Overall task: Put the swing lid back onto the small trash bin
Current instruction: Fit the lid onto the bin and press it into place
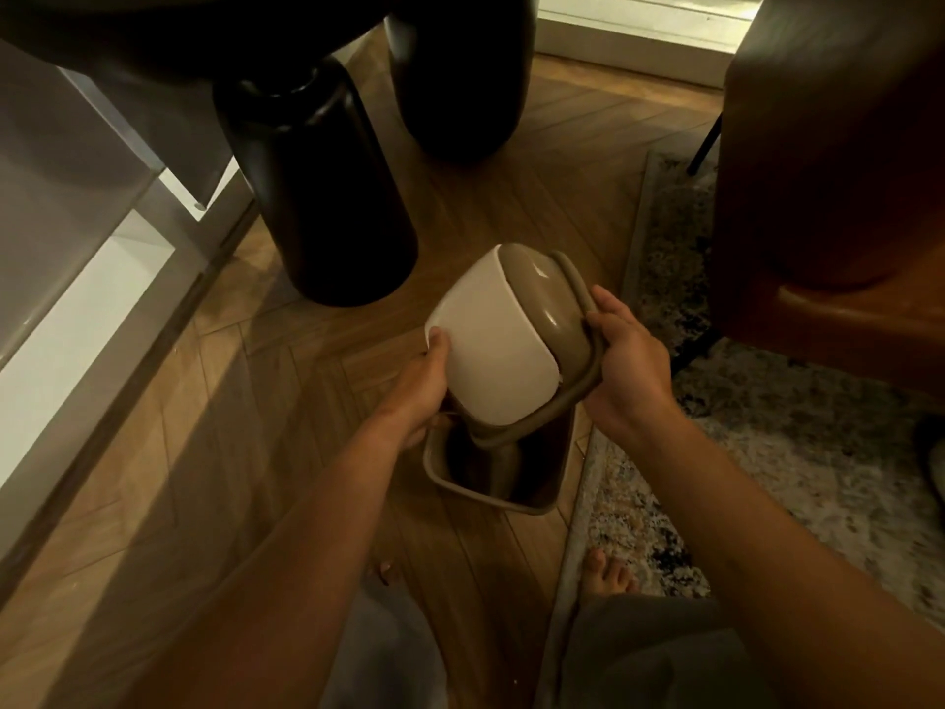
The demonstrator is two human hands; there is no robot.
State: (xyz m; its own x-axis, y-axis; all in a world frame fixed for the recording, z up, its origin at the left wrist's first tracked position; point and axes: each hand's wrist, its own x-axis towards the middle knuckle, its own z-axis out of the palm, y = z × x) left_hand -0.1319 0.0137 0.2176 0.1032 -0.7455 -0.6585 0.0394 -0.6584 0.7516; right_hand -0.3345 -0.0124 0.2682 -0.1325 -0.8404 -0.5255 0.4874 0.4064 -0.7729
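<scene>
The swing lid (491, 345) has a cream flap set in a taupe frame. It is tilted steeply, and its lower corner dips into the open mouth of the small taupe trash bin (532, 504), which stands on the wooden floor. My left hand (424, 386) grips the lid's left edge, thumb on the cream flap. My right hand (626, 363) holds the taupe frame on the right side. The lid hides most of the bin's far rim.
Two large black vases (327, 197) (460, 79) stand on the floor beyond the bin. A brown leather seat (828, 197) and a patterned rug (767, 442) lie to the right, white cabinet fronts (76, 278) to the left. My bare toes (606, 575) are near the bin.
</scene>
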